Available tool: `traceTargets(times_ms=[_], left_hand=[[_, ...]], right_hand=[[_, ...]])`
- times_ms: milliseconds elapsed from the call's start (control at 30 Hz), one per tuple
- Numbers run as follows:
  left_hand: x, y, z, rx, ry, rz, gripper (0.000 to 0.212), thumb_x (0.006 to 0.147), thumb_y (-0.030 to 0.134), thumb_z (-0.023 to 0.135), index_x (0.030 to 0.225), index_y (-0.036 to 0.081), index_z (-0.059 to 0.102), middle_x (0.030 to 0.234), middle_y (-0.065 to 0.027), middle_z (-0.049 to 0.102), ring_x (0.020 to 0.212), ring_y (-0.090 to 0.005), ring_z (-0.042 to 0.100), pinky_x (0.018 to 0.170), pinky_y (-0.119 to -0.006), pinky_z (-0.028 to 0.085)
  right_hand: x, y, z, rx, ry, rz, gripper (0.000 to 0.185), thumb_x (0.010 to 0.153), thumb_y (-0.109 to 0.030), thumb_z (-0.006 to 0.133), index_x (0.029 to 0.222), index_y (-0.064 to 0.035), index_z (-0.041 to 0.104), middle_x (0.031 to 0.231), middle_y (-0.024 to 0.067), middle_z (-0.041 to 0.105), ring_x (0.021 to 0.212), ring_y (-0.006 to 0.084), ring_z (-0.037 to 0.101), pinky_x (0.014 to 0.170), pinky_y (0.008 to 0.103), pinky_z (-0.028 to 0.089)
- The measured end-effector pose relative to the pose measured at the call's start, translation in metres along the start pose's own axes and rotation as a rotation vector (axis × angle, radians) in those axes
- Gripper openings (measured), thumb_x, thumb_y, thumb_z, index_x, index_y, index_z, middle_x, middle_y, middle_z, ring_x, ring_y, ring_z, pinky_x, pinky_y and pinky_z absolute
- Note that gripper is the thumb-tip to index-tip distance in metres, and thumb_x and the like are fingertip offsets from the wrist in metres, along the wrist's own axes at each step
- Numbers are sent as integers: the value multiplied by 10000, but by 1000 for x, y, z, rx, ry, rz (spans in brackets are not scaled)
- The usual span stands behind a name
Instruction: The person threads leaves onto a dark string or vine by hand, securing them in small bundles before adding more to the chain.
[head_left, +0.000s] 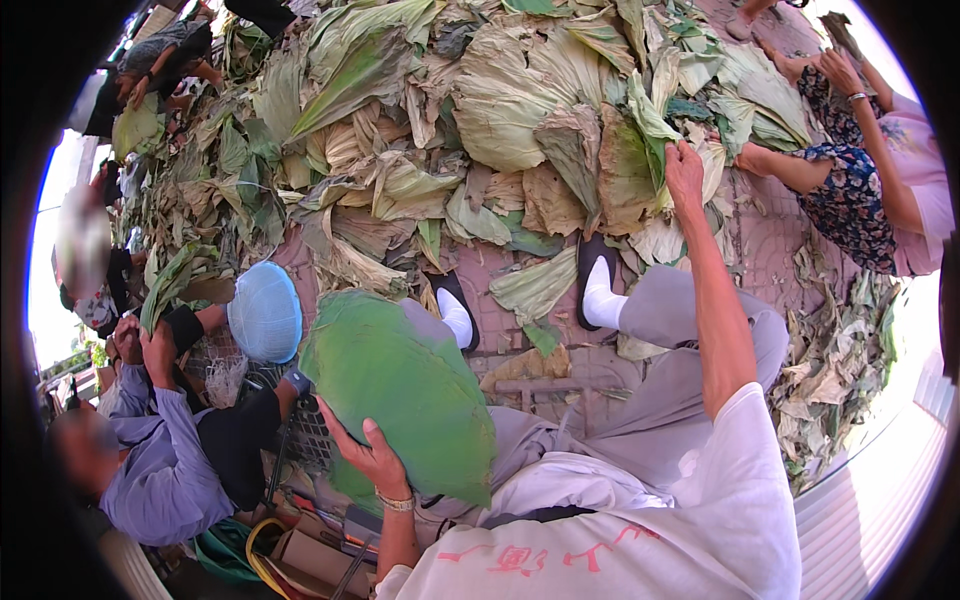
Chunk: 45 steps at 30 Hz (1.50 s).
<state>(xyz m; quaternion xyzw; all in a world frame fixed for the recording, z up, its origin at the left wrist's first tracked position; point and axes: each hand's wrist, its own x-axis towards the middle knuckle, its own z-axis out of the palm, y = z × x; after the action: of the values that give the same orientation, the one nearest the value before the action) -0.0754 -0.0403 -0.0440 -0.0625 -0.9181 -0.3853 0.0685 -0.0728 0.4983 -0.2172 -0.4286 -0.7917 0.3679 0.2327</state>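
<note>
My left hand (369, 455), with a metal-banded watch at the wrist, supports a broad green leaf (397, 390) that looks like a lotus leaf; the fingers lie along its lower left edge. My right hand (684, 174) reaches out to the pile of dried leaves (517, 90) and grips the tip of a pale green folded leaf (651, 124). Large round dried leaves, brown and grey-green, lie heaped around it. A loose pale leaf (534, 286) rests on the paving between my feet.
A seated co-worker (169, 465) at left holds a folded leaf beside a light-blue mesh basket (265, 313). Another person (862, 165) sits at right; more people are at upper left. Cardboard boxes (319, 559) stand at lower left. More dried leaves (832, 375) lie at right.
</note>
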Motion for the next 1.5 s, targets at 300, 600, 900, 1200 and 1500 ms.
traceTargets(times_ms=[300,600,900,1200,1500], left_hand=[[-12,-21,-9,-12,44,79,637,909,334,520,1386,-42,326,1405,-208,383,1303,-342,357,1075,-414,256],[-32,-6,-49,11,115,179,573,842,266,645,1310,-7,459,1361,-192,444,1253,-327,428,1039,-426,325],[-80,115,6,-431,-325,536,660,715,268,781,1264,15,517,1315,-178,495,1186,-322,499,977,-386,416],[-67,114,45,-494,-307,426,218,867,67,584,1062,-10,646,980,-148,679,840,-258,668,740,-299,506],[-27,113,34,-367,-318,594,288,760,-52,617,1030,29,677,973,-131,680,861,-246,652,751,-311,504]], right_hand=[[-64,-133,-97,1328,-194,328,342,977,-279,457,1199,-29,529,1146,69,600,999,179,592,890,342,484],[-158,-162,-136,1763,-557,301,345,985,-245,396,1219,-32,534,1166,105,606,1037,247,600,914,383,486],[-257,-187,-113,2025,-677,318,338,989,-136,333,1272,-17,472,1245,117,547,1119,246,544,998,369,419],[-275,-171,-121,1897,-345,496,251,904,-52,491,1141,19,525,1164,139,598,1103,259,565,972,432,439],[-251,-125,-148,1716,-131,461,113,890,-96,572,968,-15,587,996,111,654,935,242,629,870,435,487]])
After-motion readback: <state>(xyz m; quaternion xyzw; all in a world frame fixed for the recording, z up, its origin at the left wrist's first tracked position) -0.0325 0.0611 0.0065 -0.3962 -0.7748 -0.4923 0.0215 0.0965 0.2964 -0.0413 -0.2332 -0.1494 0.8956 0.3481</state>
